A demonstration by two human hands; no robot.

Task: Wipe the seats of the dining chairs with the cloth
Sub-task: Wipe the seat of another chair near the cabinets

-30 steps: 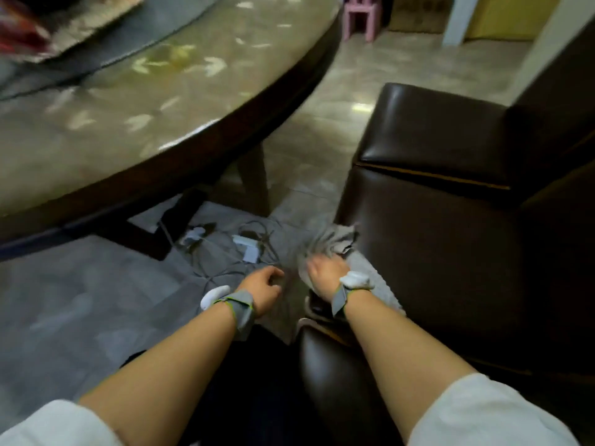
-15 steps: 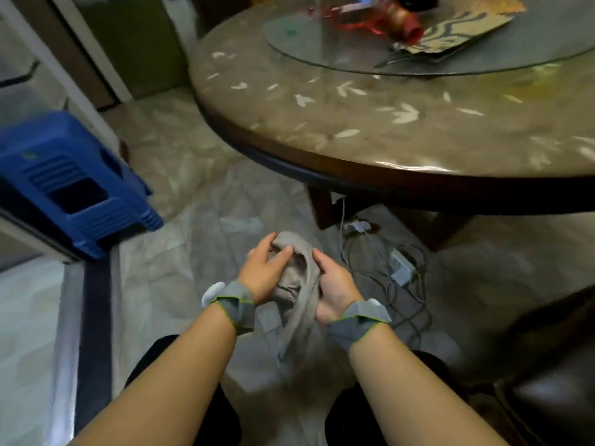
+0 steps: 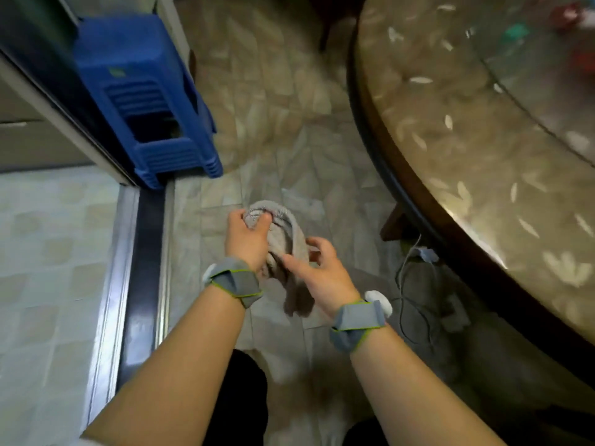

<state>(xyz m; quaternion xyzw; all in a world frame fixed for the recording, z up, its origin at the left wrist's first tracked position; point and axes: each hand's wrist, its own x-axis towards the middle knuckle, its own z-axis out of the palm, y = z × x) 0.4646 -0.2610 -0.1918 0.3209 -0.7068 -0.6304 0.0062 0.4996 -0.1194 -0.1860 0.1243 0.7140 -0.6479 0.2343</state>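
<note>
A grey-beige cloth (image 3: 286,233) hangs bunched between my two hands above the tiled floor. My left hand (image 3: 246,241) grips its upper fold, fingers curled round it. My right hand (image 3: 317,272) pinches the cloth lower down at its side with thumb and fingers. A loose end of the cloth dangles below my hands. No dining chair seat shows in the head view now.
A round marble-topped dining table (image 3: 476,149) with a dark wooden rim fills the right. A stack of blue plastic stools (image 3: 145,101) stands at the upper left by a sliding-door track (image 3: 141,272). Cables and a charger (image 3: 421,255) lie on the floor under the table edge.
My view swung left, away from the brown chair. The cloth went from my right hand alone on the chair to both hands, and my left hand now grips its top.
</note>
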